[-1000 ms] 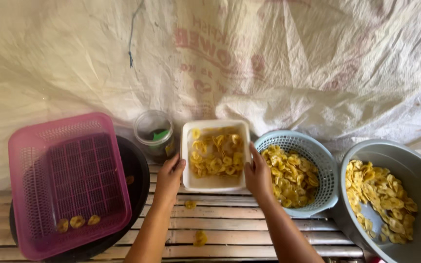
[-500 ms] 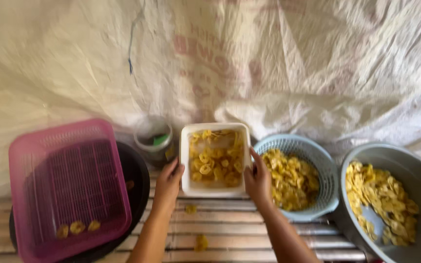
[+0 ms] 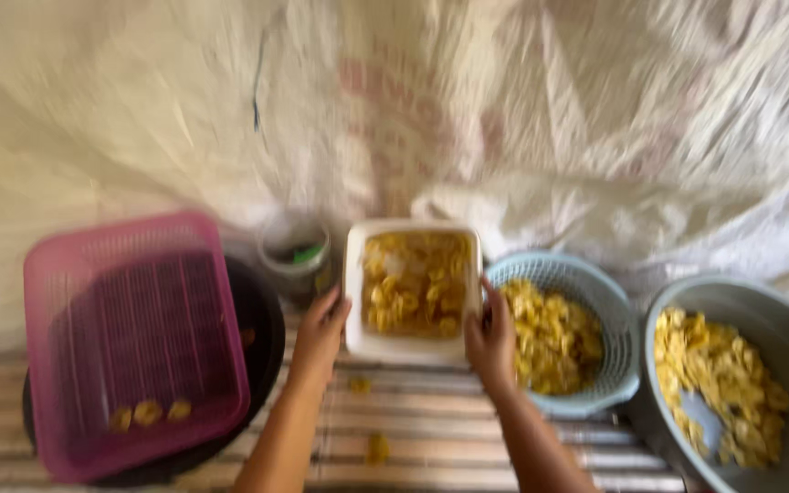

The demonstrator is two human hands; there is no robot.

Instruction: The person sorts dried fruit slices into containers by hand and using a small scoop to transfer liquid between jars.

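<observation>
A white tub (image 3: 413, 351) of yellow chips (image 3: 413, 281) is gripped at its side walls by the left hand (image 3: 320, 330) and right hand (image 3: 490, 338) above the slatted table (image 3: 431, 429). It is judged light, stiff, and spill-prone if tilted.

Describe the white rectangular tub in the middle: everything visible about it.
The white tub looks like plastic, rectangular with rounded corners and a thick rim, open on top. It holds yellow sliced chips across its bottom. It sits upright near the slatted bench, between a clear jar and a blue basket. The left hand grips its left side, the right hand its right. The picture is blurred.
</observation>
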